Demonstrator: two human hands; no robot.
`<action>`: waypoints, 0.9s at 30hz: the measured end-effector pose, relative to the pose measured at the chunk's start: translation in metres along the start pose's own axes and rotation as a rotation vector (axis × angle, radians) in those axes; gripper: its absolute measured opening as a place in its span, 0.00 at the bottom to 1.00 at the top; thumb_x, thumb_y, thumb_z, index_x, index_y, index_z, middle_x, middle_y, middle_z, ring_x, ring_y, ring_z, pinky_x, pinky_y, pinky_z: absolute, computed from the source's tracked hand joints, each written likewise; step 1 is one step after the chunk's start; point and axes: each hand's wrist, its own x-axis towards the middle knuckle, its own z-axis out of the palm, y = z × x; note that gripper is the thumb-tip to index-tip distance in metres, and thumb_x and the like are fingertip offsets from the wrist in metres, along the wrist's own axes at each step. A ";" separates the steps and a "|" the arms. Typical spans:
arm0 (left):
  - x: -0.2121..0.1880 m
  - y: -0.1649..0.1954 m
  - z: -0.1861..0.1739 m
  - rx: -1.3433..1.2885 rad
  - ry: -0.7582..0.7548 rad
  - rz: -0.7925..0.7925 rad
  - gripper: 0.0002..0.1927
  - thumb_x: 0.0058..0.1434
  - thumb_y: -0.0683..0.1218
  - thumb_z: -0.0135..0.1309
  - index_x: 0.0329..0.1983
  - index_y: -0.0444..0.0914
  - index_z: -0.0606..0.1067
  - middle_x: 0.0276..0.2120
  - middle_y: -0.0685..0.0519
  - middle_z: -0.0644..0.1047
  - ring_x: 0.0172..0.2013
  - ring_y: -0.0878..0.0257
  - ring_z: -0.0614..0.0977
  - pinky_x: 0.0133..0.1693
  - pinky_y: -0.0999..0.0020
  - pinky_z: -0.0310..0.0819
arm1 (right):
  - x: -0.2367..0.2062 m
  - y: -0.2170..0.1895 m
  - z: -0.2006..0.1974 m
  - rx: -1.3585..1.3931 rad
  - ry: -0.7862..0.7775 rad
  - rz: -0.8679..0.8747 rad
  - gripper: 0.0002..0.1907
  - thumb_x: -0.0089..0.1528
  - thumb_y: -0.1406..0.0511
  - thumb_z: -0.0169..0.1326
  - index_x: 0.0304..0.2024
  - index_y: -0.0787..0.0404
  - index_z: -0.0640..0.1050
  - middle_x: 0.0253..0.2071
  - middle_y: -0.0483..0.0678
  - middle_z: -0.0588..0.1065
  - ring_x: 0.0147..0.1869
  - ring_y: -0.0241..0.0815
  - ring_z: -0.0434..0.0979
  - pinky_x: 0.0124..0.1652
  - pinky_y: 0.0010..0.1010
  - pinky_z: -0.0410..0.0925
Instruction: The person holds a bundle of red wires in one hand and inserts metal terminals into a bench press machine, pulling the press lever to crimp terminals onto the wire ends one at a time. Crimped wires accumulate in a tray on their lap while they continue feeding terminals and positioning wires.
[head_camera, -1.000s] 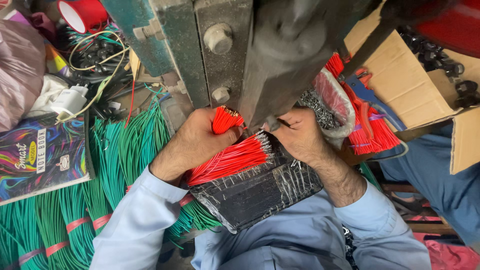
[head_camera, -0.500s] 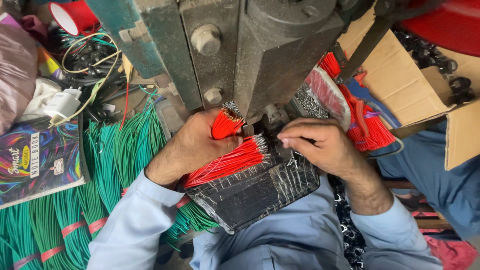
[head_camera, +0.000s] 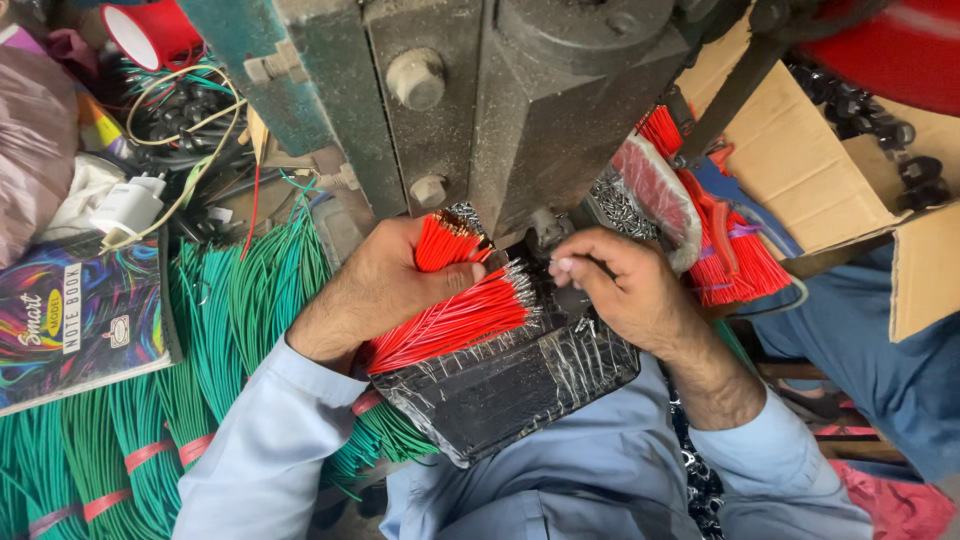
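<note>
My left hand (head_camera: 385, 283) grips a bundle of short red wires (head_camera: 455, 318) with bare metal ends, fanned out over a black tape-wrapped tray (head_camera: 510, 385) on my lap. A second tuft of the red wires (head_camera: 445, 238) sticks up past my thumb toward the press. My right hand (head_camera: 620, 285) is pinched on something thin, apparently a single wire, right under the dark metal press machine (head_camera: 520, 110). What the fingertips pinch is mostly hidden.
Bundles of green wires (head_camera: 150, 400) tied with pink bands lie at the left, beside a colourful notebook (head_camera: 75, 320) and a white charger (head_camera: 125, 205). More red wires (head_camera: 730, 250) and blue-handled pliers (head_camera: 725, 185) sit by a cardboard box (head_camera: 800, 150) at the right.
My right hand has slid left and pulled in closer to the press base, fingers now pinched. The left hand holds the red bundle in the same place.
</note>
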 end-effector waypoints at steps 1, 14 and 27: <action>-0.001 0.000 0.000 -0.005 0.006 -0.016 0.07 0.62 0.42 0.59 0.42 0.35 0.79 0.29 0.58 0.81 0.33 0.73 0.78 0.38 0.71 0.77 | 0.003 0.001 0.005 0.078 0.014 -0.036 0.05 0.68 0.72 0.52 0.45 0.66 0.78 0.40 0.46 0.80 0.46 0.35 0.82 0.48 0.27 0.75; 0.001 -0.008 0.000 0.021 0.058 0.032 0.08 0.63 0.43 0.57 0.40 0.33 0.79 0.27 0.55 0.81 0.31 0.72 0.77 0.36 0.69 0.77 | 0.029 0.025 0.034 0.092 0.076 -0.066 0.05 0.64 0.70 0.62 0.35 0.66 0.79 0.30 0.39 0.76 0.36 0.26 0.72 0.37 0.22 0.69; 0.002 0.000 0.000 0.055 0.043 -0.024 0.09 0.63 0.45 0.58 0.41 0.35 0.80 0.27 0.54 0.82 0.31 0.71 0.78 0.36 0.69 0.77 | 0.028 0.020 0.031 0.071 0.067 -0.017 0.05 0.63 0.70 0.63 0.39 0.67 0.83 0.33 0.45 0.81 0.39 0.29 0.77 0.39 0.23 0.72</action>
